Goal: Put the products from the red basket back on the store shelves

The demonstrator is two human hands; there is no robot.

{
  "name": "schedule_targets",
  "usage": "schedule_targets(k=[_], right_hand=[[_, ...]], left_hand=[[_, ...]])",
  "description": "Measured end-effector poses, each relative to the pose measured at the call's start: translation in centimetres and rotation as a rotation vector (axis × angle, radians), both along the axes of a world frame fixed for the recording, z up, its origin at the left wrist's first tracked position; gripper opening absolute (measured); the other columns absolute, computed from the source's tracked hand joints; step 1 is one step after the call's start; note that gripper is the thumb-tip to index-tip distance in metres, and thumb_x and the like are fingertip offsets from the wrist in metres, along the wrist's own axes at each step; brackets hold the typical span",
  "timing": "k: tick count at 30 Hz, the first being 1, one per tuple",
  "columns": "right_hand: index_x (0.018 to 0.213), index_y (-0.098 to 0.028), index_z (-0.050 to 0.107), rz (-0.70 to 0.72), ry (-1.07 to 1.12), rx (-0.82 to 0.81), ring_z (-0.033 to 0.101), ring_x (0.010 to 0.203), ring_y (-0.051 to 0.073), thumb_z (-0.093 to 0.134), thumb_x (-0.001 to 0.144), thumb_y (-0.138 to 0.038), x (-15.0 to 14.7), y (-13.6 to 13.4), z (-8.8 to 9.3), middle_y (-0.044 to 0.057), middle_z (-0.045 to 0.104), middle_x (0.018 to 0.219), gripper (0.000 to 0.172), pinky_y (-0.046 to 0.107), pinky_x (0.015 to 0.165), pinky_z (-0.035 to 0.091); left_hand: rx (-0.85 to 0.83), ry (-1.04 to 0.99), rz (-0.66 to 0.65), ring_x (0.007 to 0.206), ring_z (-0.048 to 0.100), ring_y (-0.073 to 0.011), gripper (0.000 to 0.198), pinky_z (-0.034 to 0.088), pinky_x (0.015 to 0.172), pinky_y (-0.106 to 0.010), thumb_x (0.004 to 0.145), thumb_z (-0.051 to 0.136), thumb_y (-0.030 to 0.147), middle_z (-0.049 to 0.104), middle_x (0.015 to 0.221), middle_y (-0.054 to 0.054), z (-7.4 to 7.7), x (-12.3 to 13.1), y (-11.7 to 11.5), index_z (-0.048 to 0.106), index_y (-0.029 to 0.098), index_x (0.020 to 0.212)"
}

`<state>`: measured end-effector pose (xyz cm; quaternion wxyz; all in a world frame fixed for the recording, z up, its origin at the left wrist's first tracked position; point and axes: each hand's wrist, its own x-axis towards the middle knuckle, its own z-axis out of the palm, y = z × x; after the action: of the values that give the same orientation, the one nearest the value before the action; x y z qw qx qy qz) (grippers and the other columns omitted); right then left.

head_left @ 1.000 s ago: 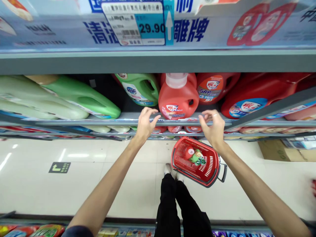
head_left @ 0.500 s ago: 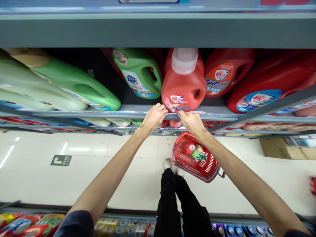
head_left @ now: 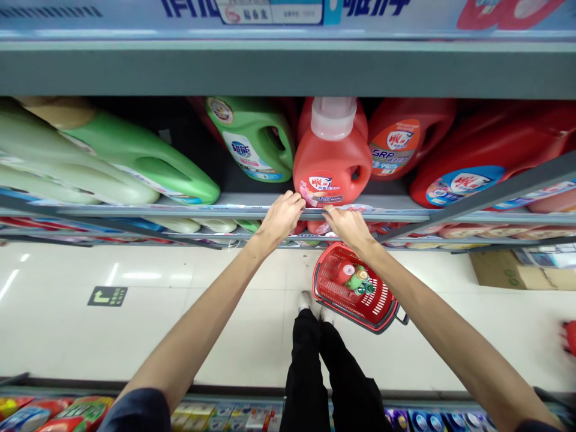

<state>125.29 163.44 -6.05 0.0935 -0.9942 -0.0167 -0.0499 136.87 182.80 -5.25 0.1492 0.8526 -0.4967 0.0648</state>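
My left hand (head_left: 284, 215) rests on the front edge (head_left: 243, 211) of a shelf, its fingers curled over it. On the same edge, a short way to the right, my right hand (head_left: 345, 225) has its fingers bent against the rim, and a ring shows on one finger. Just behind both hands stands a coral-red laundry detergent bottle (head_left: 330, 165) with a clear cap. A green detergent bottle (head_left: 254, 144) is to its left, and a darker red detergent bottle (head_left: 396, 141) to its right. My fingertips are partly hidden.
A red shopping basket (head_left: 380, 309) holding a few bottles stands on the floor by my feet. Large green bottles (head_left: 153, 162) lean at left, a big red bottle (head_left: 477, 162) at right. An upper shelf (head_left: 288, 73) overhangs. Cardboard boxes (head_left: 497, 270) sit at right; another stocked shelf is behind me.
The view has tilted slightly upward, so more of the upper shelf's price label shows. Both hands stay at the shelf edge, and the bottles stand as before.
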Motion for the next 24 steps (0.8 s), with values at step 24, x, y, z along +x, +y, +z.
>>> schedule_targets(k=[24], right_hand=[[0.157,-0.017,0.034,-0.268,-0.376,0.898,0.063,0.126,0.031,0.078,0.080,-0.063,2.0,-4.7,1.8,0.018,0.061,0.138,0.099,0.049,0.111,0.052]], left_hand=[[-0.859,0.694,0.361,0.107,0.071,-0.0302,0.069,0.061,0.097,-0.047,0.070,0.090,0.046,0.068,0.118,-0.017,-0.2,0.3,-2.3,0.061,0.009,0.120]])
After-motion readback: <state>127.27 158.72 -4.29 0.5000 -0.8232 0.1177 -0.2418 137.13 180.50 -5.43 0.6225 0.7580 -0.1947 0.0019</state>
